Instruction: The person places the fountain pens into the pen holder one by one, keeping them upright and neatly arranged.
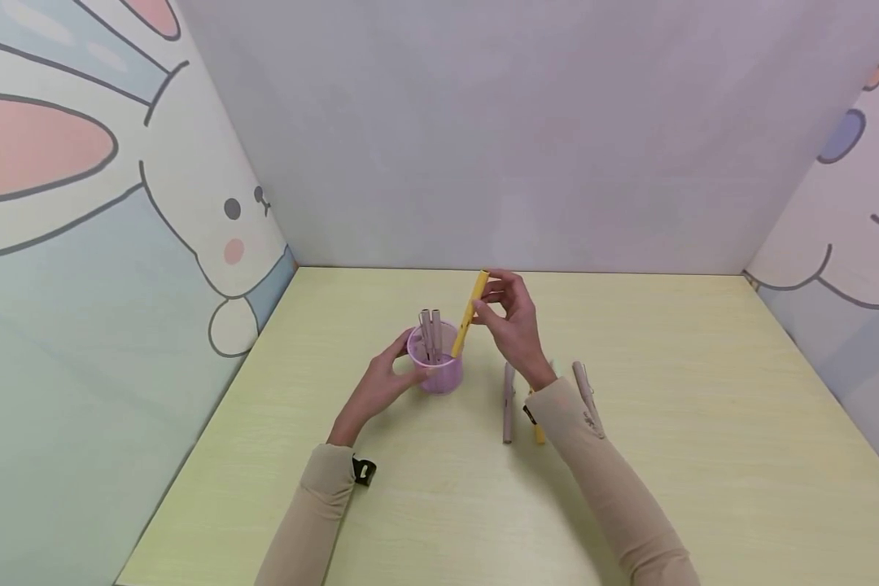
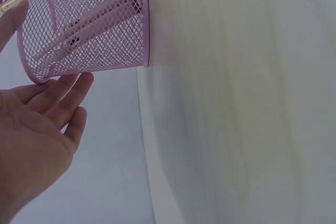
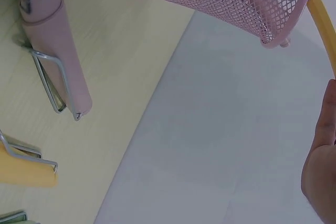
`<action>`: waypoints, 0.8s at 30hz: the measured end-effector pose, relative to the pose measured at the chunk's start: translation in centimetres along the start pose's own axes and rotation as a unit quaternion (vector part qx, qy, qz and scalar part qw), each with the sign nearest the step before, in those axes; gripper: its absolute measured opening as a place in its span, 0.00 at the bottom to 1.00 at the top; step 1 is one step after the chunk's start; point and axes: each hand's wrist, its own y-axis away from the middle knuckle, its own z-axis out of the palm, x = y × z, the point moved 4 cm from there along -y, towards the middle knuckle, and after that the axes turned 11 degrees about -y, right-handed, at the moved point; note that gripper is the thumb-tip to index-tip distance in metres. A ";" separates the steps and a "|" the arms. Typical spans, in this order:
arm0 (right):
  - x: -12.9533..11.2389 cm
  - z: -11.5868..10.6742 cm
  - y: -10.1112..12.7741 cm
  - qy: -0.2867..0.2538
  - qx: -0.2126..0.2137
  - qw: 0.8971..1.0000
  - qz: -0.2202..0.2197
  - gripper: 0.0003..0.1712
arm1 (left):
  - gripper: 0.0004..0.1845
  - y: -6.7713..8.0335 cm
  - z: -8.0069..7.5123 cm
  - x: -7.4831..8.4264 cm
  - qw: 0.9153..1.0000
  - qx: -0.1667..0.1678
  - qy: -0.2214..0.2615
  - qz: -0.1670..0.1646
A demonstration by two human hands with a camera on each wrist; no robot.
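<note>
While our left hand point(image 1: 381, 381) holds the mesh cup point(image 1: 443, 379), our right hand point(image 1: 513, 327) pinches the yellow pen point(image 1: 470, 314) at the cup's mouth, a light, stiff thing, we judge, best gripped mid-barrel.

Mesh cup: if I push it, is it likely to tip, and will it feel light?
The mesh cup is probably light for its size, given its open lattice. It should hold its shape fairly well, since it looks evenly round. A push near the top might tip it, as two pens inside lean and stick out above it.
</note>
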 end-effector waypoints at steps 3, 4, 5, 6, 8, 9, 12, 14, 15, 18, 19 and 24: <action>0.3 0.1 0.1 0.006 0.003 1.000 0.000 0.27 | 0.43 0.0 0.0 0.0 1.000 0.001 -0.002 -0.001; 0.4 0.2 0.1 0.006 0.003 1.000 0.002 0.27 | 0.43 0.0 0.0 0.0 1.000 0.001 -0.002 -0.002; 0.5 0.2 0.2 0.006 0.004 1.000 0.005 0.27 | 0.44 0.0 0.1 0.0 1.000 0.000 -0.003 -0.003; 0.6 0.3 0.3 0.006 0.004 1.000 0.008 0.27 | 0.44 0.0 0.1 0.0 1.000 0.000 -0.003 -0.004; 0.8 0.4 0.4 0.005 0.004 1.000 0.017 0.27 | 0.43 0.0 0.1 -0.1 1.000 0.000 -0.004 -0.005; 0.9 0.5 0.5 0.004 0.003 1.000 0.021 0.27 | 0.43 0.0 0.1 -0.1 1.000 0.000 -0.003 -0.004; 1.1 0.7 0.6 0.010 -0.001 1.000 0.029 0.28 | 0.43 0.0 0.1 0.0 1.000 -0.001 -0.002 -0.003; 1.2 0.8 0.6 0.014 -0.004 0.999 0.033 0.28 | 0.42 0.0 0.1 0.0 1.000 -0.001 -0.002 0.000; 1.3 0.8 0.7 0.016 -0.005 0.999 0.034 0.28 | 0.42 0.0 0.1 -0.1 1.000 -0.001 -0.002 0.000; 1.3 0.9 0.7 0.022 -0.010 0.999 0.044 0.28 | 0.42 0.0 0.1 -0.1 1.000 0.000 -0.003 0.002; 0.9 1.1 0.7 0.024 -0.012 0.999 0.047 0.27 | 0.42 0.0 0.1 -0.1 1.000 0.000 -0.003 0.002; 1.1 1.2 0.9 0.029 -0.019 0.998 0.048 0.24 | 0.42 0.0 0.1 -0.1 1.000 0.001 -0.003 0.004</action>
